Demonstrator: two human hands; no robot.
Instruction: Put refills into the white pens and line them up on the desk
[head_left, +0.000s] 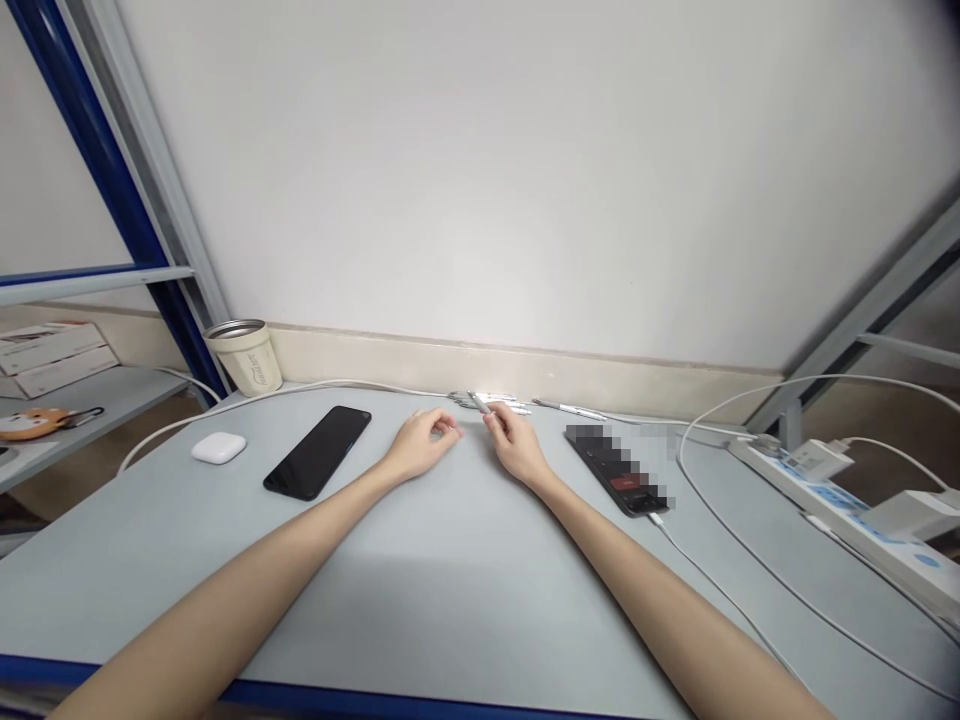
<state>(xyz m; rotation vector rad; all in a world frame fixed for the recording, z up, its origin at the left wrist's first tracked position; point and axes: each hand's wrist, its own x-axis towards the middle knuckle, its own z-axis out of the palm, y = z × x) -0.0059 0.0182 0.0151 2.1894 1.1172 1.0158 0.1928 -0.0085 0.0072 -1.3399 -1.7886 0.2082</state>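
Observation:
Near the back of the grey desk, my right hand (514,440) is closed on a slim silver-white pen (478,402), its end pointing up toward the wall. Several similar pens (517,407) lie in a loose group just behind that hand, partly hidden by it. To its left, my left hand (424,442) rests on the desk with loosely curled fingers, a gap between thumb and fingers and nothing visible in it. Another pen (581,411) lies apart, right of the group.
Left of my hands are a black phone (319,452), a white earbud case (219,448) and a cream cup (246,358). On the right, a second phone (619,470) is plugged into a white cable (720,590), near a power strip (847,510) with chargers. The wall borders the desk's back edge.

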